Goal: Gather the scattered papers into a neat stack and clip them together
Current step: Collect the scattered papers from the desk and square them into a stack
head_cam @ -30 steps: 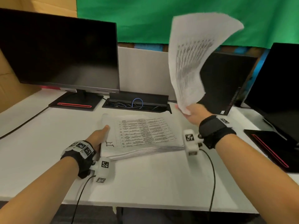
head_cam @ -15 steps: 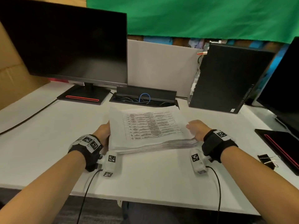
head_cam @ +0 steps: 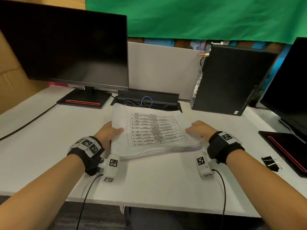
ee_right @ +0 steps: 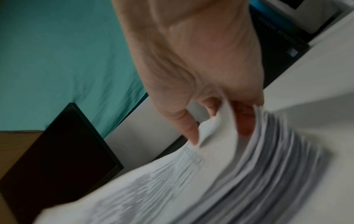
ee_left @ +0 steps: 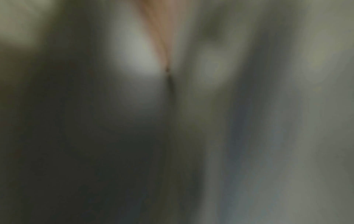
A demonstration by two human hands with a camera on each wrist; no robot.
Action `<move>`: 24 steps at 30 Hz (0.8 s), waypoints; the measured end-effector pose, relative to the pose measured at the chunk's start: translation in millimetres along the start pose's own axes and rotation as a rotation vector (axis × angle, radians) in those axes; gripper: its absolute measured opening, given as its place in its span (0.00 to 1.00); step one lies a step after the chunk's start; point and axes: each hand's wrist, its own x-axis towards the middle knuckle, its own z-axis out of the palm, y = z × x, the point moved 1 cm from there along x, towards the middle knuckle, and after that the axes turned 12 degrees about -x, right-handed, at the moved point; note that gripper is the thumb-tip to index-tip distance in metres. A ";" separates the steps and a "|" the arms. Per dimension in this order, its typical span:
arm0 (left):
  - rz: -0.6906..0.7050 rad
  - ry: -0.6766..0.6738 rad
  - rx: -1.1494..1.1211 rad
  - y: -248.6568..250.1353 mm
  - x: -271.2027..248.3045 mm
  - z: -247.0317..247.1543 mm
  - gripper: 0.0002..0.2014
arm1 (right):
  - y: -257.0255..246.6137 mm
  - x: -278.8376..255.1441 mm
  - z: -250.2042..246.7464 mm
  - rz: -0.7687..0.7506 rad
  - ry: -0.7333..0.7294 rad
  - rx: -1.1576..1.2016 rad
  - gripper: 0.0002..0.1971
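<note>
A thick stack of printed papers (head_cam: 149, 135) lies on the white desk (head_cam: 157, 180), its near edges fanned unevenly. My left hand (head_cam: 116, 130) holds the stack's left edge with the thumb lying on the top sheet; its other fingers are hidden. My right hand (head_cam: 191, 130) is at the stack's right edge. In the right wrist view, the right hand (ee_right: 216, 128) pinches the top sheets of the stack (ee_right: 172, 181), thumb above and fingers tucked between the sheets. A black binder clip (head_cam: 270, 163) lies on the desk to the right of my right wrist. The left wrist view is a blur.
A dark monitor (head_cam: 66, 47) stands at the back left, with a cable tray (head_cam: 147, 100) just behind the stack. A black computer case (head_cam: 229, 80) stands at the back right. A second monitor (head_cam: 289, 83) and its base (head_cam: 285, 150) fill the right edge.
The sheet my right hand held up in the air now lies on the stack. My right hand has come down to the stack's right edge, and my left thumb has moved onto the top.
</note>
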 end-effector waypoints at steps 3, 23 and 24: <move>0.143 -0.129 -0.033 20.1 -15.1 5.2 0.22 | 8.2 -5.5 -9.2 -0.054 -0.146 0.443 0.26; 0.519 0.170 -0.075 61.1 -24.5 26.9 0.28 | -4.6 -19.0 -10.5 -0.479 -0.017 0.786 0.23; 0.534 0.182 -0.100 65.0 -23.8 31.7 0.24 | -11.8 -15.3 -13.6 -0.456 0.029 0.819 0.21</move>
